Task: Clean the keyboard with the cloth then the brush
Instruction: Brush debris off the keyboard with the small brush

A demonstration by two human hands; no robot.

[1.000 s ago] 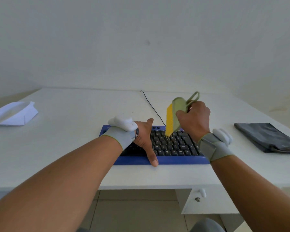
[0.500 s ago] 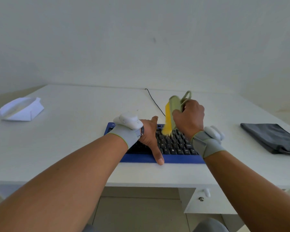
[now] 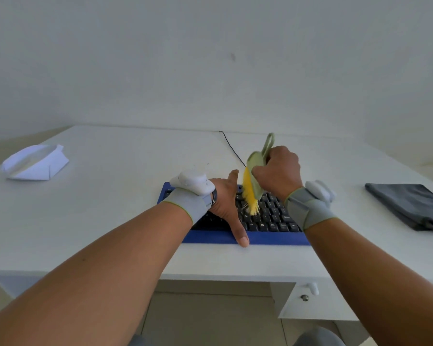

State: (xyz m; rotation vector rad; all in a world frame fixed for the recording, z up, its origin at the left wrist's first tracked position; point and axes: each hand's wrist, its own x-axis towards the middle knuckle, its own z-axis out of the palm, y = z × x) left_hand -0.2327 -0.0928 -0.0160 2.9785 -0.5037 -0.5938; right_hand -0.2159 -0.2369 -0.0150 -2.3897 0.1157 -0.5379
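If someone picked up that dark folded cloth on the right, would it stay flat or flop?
The dark cloth would probably flop: it lies in soft folds with a rumpled near edge. It looks thin, so likely light. On the smooth white desk it might slide when pushed.

The desk (image 3: pixel 110 221) lies bare and passable between the folded white paper (image 3: pixel 35 163) at far left and the keyboard (image 3: pixel 268 239), and again between the keyboard and the dark cloth (image 3: pixel 410 206) at far right. Behind the keyboard, only a thin black cable (image 3: pixel 231 148) crosses the open surface toward the wall. Over the keys, the left hand (image 3: pixel 226 201) blocks the left half, while the right hand (image 3: pixel 278 171) and its brush (image 3: pixel 251 191) occupy the middle; the keys nearest the right wrist stay reachable
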